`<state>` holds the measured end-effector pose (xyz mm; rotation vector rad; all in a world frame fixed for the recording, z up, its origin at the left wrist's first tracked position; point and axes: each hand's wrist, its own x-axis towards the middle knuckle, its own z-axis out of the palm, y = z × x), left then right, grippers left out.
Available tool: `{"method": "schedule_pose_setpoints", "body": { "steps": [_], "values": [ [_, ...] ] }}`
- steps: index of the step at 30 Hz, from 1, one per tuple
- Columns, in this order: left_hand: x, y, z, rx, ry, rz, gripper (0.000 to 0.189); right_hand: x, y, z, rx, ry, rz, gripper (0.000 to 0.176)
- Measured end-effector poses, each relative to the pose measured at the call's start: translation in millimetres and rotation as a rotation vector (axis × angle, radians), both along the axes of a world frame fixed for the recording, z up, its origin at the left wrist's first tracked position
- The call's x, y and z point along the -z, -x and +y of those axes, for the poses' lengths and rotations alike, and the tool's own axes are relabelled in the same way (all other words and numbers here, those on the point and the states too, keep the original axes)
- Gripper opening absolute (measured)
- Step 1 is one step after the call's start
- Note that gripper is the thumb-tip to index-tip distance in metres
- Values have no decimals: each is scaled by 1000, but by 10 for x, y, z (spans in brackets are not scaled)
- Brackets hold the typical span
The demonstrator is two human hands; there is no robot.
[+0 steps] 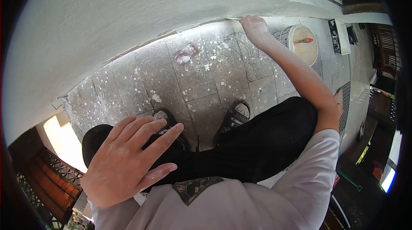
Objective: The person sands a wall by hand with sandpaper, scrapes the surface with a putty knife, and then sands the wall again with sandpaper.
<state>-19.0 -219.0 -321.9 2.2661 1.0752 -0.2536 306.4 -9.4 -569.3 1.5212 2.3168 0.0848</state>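
My right hand (254, 29) is at the foot of the white wall (128, 6), its fingers curled together where wall and floor meet; what they hold, if anything, is hidden. My left hand (135, 157) hangs over my left knee with the fingers spread and nothing in it. Both hands carry white dust. Just right of my right hand stands a bucket (305, 51) of pale material, with a red-tipped tool (305, 40) in it. A reddish patch with white powder (186, 54) lies on the tiles in front of my feet.
White specks cover the grey tiled floor (197, 77). My sandalled feet (234, 118) are between my bent knees. Beyond the bucket is a white tray or box (342, 36). A wooden bench (51, 178) is at the lower left, and a green-handled tool (349, 179) at the lower right.
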Motion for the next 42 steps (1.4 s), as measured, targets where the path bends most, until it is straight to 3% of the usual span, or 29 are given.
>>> {"method": "schedule_pose_setpoints", "body": {
  "steps": [2,5,8,12,16,28,42],
  "values": [
    [3,20,-20,-26,29,-13,58,-1,-114,-4,-84,-123,104,14],
    [-22,15,-17,-19,35,-34,58,302,-195,52,-71,-45,20,11],
    [-1,23,3,-35,9,-24,57,186,-350,27,-97,-165,203,11],
    [-8,40,0,-55,45,-18,58,-155,-189,12,-17,-119,63,17],
    [-13,8,12,-36,19,-24,58,-67,-247,-28,43,-30,32,15],
    [-9,-8,-78,-52,3,-19,58,-11,-242,99,22,-120,22,17],
    [-47,-118,-133,-6,0,20,57,81,-336,88,78,-39,14,20]
  ]
}}
